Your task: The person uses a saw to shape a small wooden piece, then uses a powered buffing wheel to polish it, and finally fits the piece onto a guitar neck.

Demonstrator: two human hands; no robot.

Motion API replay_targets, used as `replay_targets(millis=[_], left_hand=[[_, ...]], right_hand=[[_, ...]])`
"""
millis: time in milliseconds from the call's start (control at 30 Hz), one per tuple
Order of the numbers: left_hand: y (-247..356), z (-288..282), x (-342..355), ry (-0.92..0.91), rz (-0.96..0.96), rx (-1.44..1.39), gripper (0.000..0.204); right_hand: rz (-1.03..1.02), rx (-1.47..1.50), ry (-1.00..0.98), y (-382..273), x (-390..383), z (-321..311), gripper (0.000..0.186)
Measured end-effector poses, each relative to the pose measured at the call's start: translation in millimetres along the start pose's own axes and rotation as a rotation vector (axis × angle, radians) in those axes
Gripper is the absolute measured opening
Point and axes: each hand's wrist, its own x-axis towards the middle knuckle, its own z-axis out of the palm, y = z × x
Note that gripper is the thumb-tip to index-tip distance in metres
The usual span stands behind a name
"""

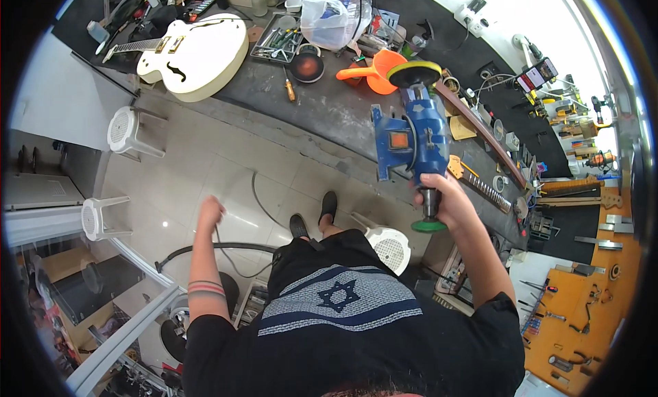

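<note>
My right hand [445, 201] is closed around the dark shaft end of a blue bench polisher [426, 126], close to its green disc [430, 226]. The polisher is turned on its side at the bench edge, its foot plate to the left and an orange switch [398, 140] showing. A round pad with a yellow rim [414, 73] sits on its far end. Whether the bench bears any of its weight, I cannot tell. My left hand [210, 213] is closed over the floor on the left, with a thin grey cord [229, 263] running down from it.
On the dark bench [274, 116] lie a cream hollow-body guitar [205, 61], a tool tray [277, 40], a screwdriver [289, 88], an orange scoop [380, 71] and a guitar neck [480, 184]. White stools [389, 249] stand around. A thick black hose [205, 246] crosses the floor.
</note>
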Motion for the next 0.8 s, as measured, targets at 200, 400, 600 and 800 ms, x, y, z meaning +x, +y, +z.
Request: replay_targets(millis=[200,400,600,800], left_hand=[[-1,-34,-72,-0.826,-0.160,-0.308,0.017],[-99,-118,3,0.311,-0.076,-1.307,0.013],[-115,-75,12,0.465,-0.342,-0.992,0.009],[-137,-190,-33,0.501,0.035,-1.435,0.007]], right_hand=[[0.039,-0.251,0.120,-5,-19,-16,0.043],[0.060,0.060,0.007,4,-20,-2,0.041],[-0.219,-0.335,0.261,-5,13,-7,0.050],[-0.328,-0.749,0.336,23,74,-47,0.062]])
